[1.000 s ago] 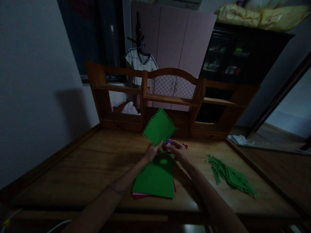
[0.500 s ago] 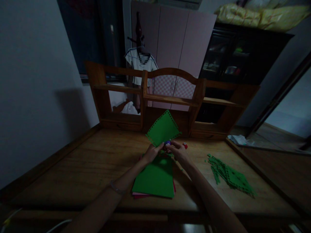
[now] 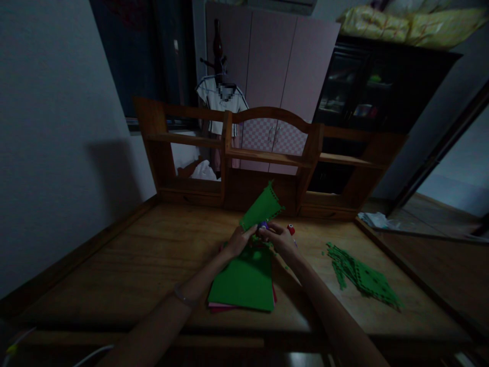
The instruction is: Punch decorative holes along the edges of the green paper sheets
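Observation:
My left hand (image 3: 239, 240) pinches a green paper sheet (image 3: 263, 208) that has a row of holes along its edges. The sheet stands tilted up beyond my fingers. My right hand (image 3: 281, 241) is closed around a small purple craft punch (image 3: 263, 225), which meets the sheet's lower edge. Fingers partly hide the punch. Just right of my right hand sits a small red craft punch (image 3: 291, 229). Below both hands lies a stack of coloured paper (image 3: 242, 285), green on top with pink and red edges showing. Small green scraps lie near my fingers.
On the right of the wooden desk (image 3: 153, 255) lies a loose pile of punched green paper and strips (image 3: 372, 283). A wooden shelf unit (image 3: 267, 159) rises along the back edge. A plastic bag (image 3: 376, 220) rests beyond the back right corner.
The green sheet has turned and tilted, so it now looks narrower and leans to the right. Both hands stay in nearly the same place, with the purple punch between them.

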